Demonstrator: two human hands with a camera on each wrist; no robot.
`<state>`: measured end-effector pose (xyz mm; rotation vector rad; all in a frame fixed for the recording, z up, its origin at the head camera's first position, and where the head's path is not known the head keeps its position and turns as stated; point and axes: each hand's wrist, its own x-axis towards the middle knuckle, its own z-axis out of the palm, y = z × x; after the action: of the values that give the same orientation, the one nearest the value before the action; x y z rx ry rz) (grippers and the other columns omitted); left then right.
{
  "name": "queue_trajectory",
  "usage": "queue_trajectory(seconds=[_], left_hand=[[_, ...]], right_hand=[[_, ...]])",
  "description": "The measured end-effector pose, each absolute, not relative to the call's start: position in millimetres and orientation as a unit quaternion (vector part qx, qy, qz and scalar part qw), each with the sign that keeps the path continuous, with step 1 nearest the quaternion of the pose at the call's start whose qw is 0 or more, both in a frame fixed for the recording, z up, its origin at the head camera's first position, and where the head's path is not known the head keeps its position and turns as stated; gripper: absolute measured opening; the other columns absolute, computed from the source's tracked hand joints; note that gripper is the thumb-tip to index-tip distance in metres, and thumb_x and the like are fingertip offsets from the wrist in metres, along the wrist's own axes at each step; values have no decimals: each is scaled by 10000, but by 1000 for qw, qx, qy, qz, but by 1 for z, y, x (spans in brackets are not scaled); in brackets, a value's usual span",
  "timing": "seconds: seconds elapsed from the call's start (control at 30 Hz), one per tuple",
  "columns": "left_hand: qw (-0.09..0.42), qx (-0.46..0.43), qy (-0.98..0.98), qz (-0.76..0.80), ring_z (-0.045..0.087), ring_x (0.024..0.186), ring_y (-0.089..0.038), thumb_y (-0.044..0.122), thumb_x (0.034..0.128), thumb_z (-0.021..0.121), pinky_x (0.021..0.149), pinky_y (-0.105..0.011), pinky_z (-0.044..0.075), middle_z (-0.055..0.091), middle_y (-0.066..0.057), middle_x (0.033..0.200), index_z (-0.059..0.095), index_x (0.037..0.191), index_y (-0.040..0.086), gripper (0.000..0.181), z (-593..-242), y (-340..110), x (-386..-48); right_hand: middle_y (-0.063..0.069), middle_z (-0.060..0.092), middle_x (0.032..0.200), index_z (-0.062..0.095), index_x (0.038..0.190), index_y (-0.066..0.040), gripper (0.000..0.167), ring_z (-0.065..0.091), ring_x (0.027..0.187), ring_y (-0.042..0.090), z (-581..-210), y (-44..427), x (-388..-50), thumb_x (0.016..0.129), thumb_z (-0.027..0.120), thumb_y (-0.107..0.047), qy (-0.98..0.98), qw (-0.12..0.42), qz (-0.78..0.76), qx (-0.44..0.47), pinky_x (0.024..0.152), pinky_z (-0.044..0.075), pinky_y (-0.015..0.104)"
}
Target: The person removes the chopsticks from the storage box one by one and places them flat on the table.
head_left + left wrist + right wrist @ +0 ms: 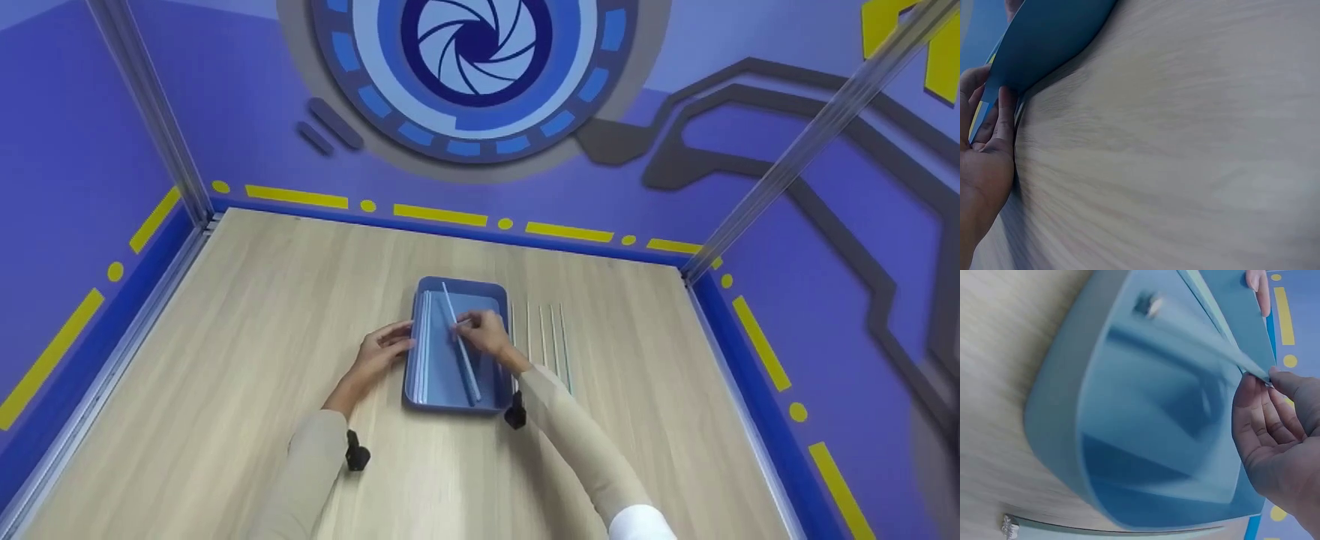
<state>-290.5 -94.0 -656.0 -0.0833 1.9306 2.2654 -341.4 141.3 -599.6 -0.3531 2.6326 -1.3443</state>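
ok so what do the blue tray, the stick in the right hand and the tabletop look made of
Blue tray: probably plastic, satin-matte, going by its smooth, thin walls and rounded corners.
Stick: perhaps plastic or coated paper, smooth and pale, with a silvery-looking end; blur leaves it open.
Tabletop: wood or wood-look laminate, low sheen, judging by the pale grain; real or printed, I can't tell.

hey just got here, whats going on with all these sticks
A person's right hand is pinching a pale stick at a slant over the floor of a blue tray, while the left hand touches the tray's left side. Several sticks already lie lengthwise inside along that side. More sticks lie on the wooden table, to the right of the tray.
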Motion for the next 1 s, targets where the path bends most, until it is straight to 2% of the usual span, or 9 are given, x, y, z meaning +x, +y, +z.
queue_trajectory(seconds=[0.23,0.37,0.47,0.6,0.73,0.83,1.0], left_hand=[[76,-26,653,753,629,1159,-177,47,962,684,979,-269,572,610,-233,1381,574,1423,15,476,-654,-95,-290],[75,-27,646,759,631,1164,-193,22,959,676,960,-251,576,612,-245,1365,577,1417,4,469,-655,-94,-290],[75,-29,645,760,633,1163,-191,27,959,681,955,-240,577,611,-245,1365,579,1417,8,469,-656,-94,-291],[78,-28,648,757,629,1187,-206,51,968,680,952,-228,573,604,-240,1384,575,1426,18,470,-656,-95,-291],[82,-26,652,754,627,1197,-206,64,978,669,973,-248,570,603,-224,1389,568,1435,27,469,-655,-95,-290],[80,-27,658,749,633,1165,-167,70,979,669,975,-250,572,617,-205,1378,574,1432,34,464,-654,-95,-289],[77,-23,667,741,641,1126,-111,83,976,677,970,-246,576,620,-201,1374,571,1432,29,472,-655,-94,-288]], right_hand=[[3,650,724,723,1095,57,219,542,581,58,-595,145,-341,948,707,-104,863,97,-488,-88,502,467,172],[82,676,759,701,1132,68,236,576,567,94,-593,150,-342,967,685,-99,844,108,-522,-60,543,591,297],[161,706,841,694,1145,60,248,603,600,111,-590,154,-342,975,685,-120,838,105,-534,-45,598,630,364],[230,709,899,680,1144,60,248,613,628,109,-587,162,-343,978,683,-123,828,95,-551,-41,602,626,354],[289,706,960,679,1143,47,251,636,660,120,-583,171,-344,984,681,-147,827,80,-556,-32,650,645,397],[238,714,919,689,1133,34,249,644,670,123,-580,180,-344,980,692,-162,833,64,-550,-24,668,648,407],[64,654,788,692,1124,37,237,624,670,139,-578,194,-343,974,699,-146,831,50,-555,-5,658,638,385]])
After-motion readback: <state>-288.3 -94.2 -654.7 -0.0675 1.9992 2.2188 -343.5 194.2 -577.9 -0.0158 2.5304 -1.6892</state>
